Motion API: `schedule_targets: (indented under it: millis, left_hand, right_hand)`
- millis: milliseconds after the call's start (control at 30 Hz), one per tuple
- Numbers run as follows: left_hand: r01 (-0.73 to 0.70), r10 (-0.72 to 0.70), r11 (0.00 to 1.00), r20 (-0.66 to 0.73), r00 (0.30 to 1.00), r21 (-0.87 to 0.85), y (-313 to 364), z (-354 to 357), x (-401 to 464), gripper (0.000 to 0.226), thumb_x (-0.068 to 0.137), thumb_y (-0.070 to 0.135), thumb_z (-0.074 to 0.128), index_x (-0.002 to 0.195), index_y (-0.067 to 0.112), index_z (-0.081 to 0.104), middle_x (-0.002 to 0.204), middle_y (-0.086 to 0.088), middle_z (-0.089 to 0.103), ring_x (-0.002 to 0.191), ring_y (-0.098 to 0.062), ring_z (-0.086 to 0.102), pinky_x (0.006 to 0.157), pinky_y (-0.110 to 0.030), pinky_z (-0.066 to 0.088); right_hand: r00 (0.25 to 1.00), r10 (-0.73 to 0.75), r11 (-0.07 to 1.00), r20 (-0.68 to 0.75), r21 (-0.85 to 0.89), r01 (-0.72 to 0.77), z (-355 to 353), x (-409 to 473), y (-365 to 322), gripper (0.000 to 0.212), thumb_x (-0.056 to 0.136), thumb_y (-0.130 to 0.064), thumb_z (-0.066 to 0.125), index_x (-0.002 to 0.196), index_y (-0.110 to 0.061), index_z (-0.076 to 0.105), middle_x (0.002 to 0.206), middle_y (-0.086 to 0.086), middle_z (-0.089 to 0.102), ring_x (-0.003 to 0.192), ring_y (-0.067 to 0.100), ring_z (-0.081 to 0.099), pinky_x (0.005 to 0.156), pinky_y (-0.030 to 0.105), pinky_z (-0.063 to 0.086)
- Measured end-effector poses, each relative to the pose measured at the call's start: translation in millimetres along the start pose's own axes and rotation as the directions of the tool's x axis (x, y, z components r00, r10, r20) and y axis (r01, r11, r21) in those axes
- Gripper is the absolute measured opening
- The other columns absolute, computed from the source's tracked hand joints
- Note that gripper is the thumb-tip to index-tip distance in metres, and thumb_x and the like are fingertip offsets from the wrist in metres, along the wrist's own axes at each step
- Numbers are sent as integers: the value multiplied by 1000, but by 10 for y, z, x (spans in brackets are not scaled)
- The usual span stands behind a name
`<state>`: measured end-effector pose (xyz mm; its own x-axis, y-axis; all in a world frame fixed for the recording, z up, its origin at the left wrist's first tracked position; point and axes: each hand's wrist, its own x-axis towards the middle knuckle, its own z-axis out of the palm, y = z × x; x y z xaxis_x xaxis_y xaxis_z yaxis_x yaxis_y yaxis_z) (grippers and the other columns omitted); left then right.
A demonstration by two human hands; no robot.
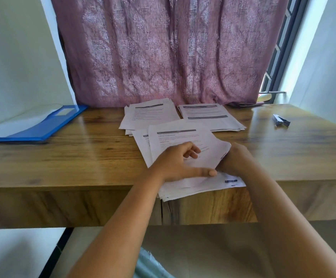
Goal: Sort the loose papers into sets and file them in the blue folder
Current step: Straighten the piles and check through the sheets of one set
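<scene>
A loose stack of printed papers (195,185) lies at the wooden desk's front edge and overhangs it. My left hand (180,162) rests on this stack, thumb stretched along the paper. My right hand (236,159) grips the right edge of the top sheet (181,141), which is lifted and curled. Two sorted piles sit further back: one at centre (149,115), one to its right (209,116). The blue folder (42,125) lies open at the far left of the desk, a white sheet inside it.
A small dark stapler-like object (281,120) sits at the desk's right. A mauve patterned curtain (163,51) hangs behind the desk (82,153). A barred window (279,57) is at the right. The desk's front edge runs just under my wrists.
</scene>
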<state>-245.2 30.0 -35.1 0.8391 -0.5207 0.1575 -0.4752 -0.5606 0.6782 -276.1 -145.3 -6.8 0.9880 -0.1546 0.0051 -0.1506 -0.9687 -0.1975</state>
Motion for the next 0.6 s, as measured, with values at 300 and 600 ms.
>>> schedule_targets:
  millis: [300, 600]
  left_hand:
    - [-79, 122, 969, -174, 977, 232, 127, 260, -198, 16, 93, 34, 57, 93, 20, 65, 97, 7, 64, 90, -13, 59, 73, -21, 49]
    - [64, 133, 857, -338, 932, 512, 146, 316, -272, 19, 102, 33, 35, 107, 19, 46, 81, 5, 50, 61, -8, 49, 47, -11, 23]
  right_hand:
    - [972, 143, 798, -187, 603, -1, 168, 174, 360, 16, 92, -23, 57, 78, -19, 64, 80, 2, 63, 83, 24, 61, 68, 38, 54]
    - [843, 537, -193, 35, 978, 83, -27, 55, 924, 10, 96, 2, 51, 104, 1, 58, 94, 11, 64, 81, 21, 66, 64, 26, 60]
